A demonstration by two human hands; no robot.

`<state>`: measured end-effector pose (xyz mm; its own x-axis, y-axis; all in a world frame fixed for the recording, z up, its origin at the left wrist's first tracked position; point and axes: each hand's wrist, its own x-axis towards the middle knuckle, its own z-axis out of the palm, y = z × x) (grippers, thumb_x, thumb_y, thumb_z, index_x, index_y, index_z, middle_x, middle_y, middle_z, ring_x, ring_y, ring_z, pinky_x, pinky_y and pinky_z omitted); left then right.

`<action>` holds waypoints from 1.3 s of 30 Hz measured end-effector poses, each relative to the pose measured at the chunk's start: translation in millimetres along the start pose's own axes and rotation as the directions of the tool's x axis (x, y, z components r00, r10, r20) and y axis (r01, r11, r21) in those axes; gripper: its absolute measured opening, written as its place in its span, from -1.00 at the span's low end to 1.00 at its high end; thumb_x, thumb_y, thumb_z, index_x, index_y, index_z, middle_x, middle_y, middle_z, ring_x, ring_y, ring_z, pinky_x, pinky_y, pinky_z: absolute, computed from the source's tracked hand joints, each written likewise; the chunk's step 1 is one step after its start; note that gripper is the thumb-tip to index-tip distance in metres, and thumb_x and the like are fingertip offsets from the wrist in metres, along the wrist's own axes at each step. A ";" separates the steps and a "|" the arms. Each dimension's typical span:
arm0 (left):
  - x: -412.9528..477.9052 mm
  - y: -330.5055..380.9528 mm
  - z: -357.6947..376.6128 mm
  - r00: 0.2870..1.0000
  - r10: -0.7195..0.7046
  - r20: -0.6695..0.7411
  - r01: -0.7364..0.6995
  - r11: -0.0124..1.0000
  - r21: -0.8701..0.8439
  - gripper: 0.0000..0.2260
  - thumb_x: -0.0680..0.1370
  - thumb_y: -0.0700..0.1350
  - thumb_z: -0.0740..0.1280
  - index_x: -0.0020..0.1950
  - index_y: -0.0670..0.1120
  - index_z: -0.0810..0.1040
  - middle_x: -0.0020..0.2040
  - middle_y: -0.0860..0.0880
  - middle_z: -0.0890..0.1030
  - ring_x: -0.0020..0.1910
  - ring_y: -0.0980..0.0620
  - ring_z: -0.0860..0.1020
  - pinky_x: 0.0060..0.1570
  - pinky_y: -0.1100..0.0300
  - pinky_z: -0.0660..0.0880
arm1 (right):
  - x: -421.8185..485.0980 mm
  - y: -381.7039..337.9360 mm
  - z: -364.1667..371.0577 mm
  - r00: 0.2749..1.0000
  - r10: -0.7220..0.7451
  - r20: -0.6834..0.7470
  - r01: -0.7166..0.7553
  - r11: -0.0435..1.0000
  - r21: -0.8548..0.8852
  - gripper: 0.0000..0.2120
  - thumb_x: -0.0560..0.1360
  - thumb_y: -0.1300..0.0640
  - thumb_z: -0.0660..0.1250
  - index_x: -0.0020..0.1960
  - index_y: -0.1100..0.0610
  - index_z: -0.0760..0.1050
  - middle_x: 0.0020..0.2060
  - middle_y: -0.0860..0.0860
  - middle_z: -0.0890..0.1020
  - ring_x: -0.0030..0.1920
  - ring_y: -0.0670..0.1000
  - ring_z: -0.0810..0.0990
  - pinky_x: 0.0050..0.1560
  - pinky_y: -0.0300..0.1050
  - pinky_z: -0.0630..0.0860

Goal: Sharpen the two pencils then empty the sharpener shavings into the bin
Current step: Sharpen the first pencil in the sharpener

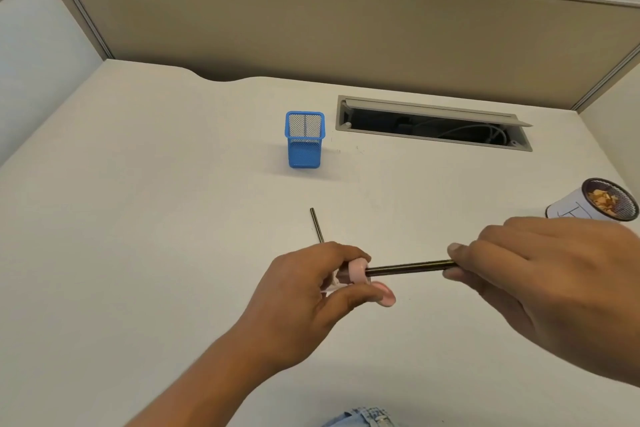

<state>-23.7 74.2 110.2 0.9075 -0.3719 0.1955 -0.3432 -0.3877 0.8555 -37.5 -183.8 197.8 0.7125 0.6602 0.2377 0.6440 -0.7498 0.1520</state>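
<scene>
Sharpening step in hand: left hand (311,291) grip closed round the small round pink sharpener (358,270), right hand (540,270) grip pinching the slim dark pencil (408,268) seated in it. The next move probably calls for steady twisting.

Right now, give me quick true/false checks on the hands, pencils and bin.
1. The left hand grips the pink sharpener. True.
2. The right hand holds a pencil with its end in the sharpener. True.
3. Both pencils are in the hands. False: the second pencil lies on the desk, beyond the left hand.
4. The bin is empty. False: it holds shavings.
</scene>
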 end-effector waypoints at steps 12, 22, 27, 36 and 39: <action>9.4 0.7 2.5 0.976 -0.047 0.215 0.075 0.989 -0.128 -0.85 0.57 0.14 0.34 -0.16 0.13 0.52 -0.17 0.27 0.68 -0.39 0.01 0.29 -0.36 0.32 0.29 | 7.5 4.3 -0.7 0.965 0.180 0.193 -0.199 0.976 0.084 -0.72 0.53 -0.31 0.16 -0.10 -0.15 0.48 -0.44 -0.24 0.51 -0.48 -0.17 0.41 -0.54 -0.21 0.33; 8.4 -3.0 -1.7 0.958 0.251 0.137 -0.275 0.939 0.208 -0.85 0.56 0.14 0.39 -0.03 0.08 0.57 -0.15 0.21 0.60 -0.21 0.21 0.53 -0.19 0.25 0.49 | 15.4 -2.4 8.4 0.461 0.302 0.834 -0.887 0.113 0.449 -0.61 0.39 -0.17 0.51 -0.39 0.04 0.43 -0.53 -0.09 0.48 -0.52 -0.09 0.27 -0.49 -0.26 0.19; 9.1 -2.9 -2.4 0.978 0.094 0.185 -0.126 0.977 0.172 -0.80 0.55 0.22 0.34 -0.08 0.12 0.58 -0.20 0.26 0.56 -0.22 0.23 0.50 -0.25 0.40 0.35 | 5.3 -7.5 16.4 0.719 0.393 0.574 -0.652 0.667 0.360 -0.75 0.42 -0.30 0.35 -0.17 -0.15 0.44 -0.44 -0.24 0.56 -0.38 -0.17 0.49 -0.46 -0.33 0.29; 5.9 1.6 8.4 0.999 0.046 0.028 -0.046 0.999 -0.011 -0.74 0.50 0.27 0.34 -0.14 0.12 0.63 -0.29 0.12 0.55 -0.36 0.11 0.40 -0.36 0.35 0.27 | 12.3 -2.4 13.4 0.973 0.153 0.172 -0.170 0.981 0.090 -0.69 0.57 -0.13 0.24 -0.28 -0.02 0.43 -0.49 -0.05 0.53 -0.51 0.05 0.45 -0.57 -0.12 0.30; 0.8 -0.3 11.8 0.989 0.145 0.007 -0.144 0.983 0.117 -0.82 0.53 0.18 0.38 -0.06 0.10 0.62 -0.22 0.19 0.60 -0.24 0.37 0.49 -0.23 0.49 0.34 | 20.7 -0.4 13.3 0.640 0.381 0.668 -0.754 0.480 0.449 -0.67 0.46 -0.18 0.40 -0.35 -0.04 0.43 -0.56 -0.12 0.52 -0.56 -0.09 0.34 -0.54 -0.25 0.26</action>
<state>-25.8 64.1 104.4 0.8465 -0.4301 0.3137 -0.4966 -0.4257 0.7564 -19.3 -169.2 189.9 0.8870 0.1669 -0.4306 -0.1032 -0.8372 -0.5371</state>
